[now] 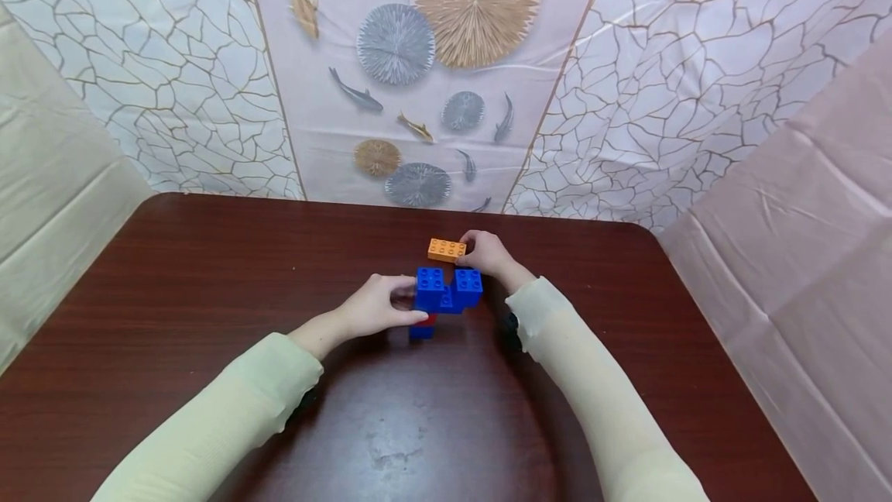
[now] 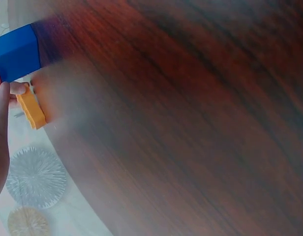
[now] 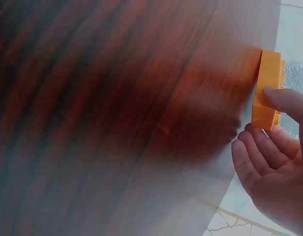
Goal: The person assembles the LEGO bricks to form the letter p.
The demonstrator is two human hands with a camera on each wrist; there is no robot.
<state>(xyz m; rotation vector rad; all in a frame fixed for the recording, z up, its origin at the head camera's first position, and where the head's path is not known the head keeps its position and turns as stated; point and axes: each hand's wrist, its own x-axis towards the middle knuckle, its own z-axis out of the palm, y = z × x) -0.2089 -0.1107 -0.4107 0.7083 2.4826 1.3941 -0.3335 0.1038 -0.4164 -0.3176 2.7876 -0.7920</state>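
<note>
My left hand point(image 1: 376, 307) grips the left side of a toy-brick build point(image 1: 430, 300), thumb on the near side and fingers behind. Two blue studded blocks stand up from its top, and a red brick point(image 1: 427, 321) sits low in it above a blue one. In the left wrist view a blue brick point(image 2: 18, 53) shows close beside a finger. Just behind the build, my right hand point(image 1: 488, 254) pinches the right end of an orange brick point(image 1: 442, 248) with studs in two rows. The right wrist view has the thumb on the face of this orange brick point(image 3: 267, 73), other fingers curled at its lower end.
A dark reddish-brown wooden table point(image 1: 209, 308) lies beneath both hands, with a worn patch point(image 1: 393, 448) towards its near edge. A patterned cloth point(image 1: 334, 153) hangs beyond the far edge. Pale cloth walls point(image 1: 780, 208) stand at both sides.
</note>
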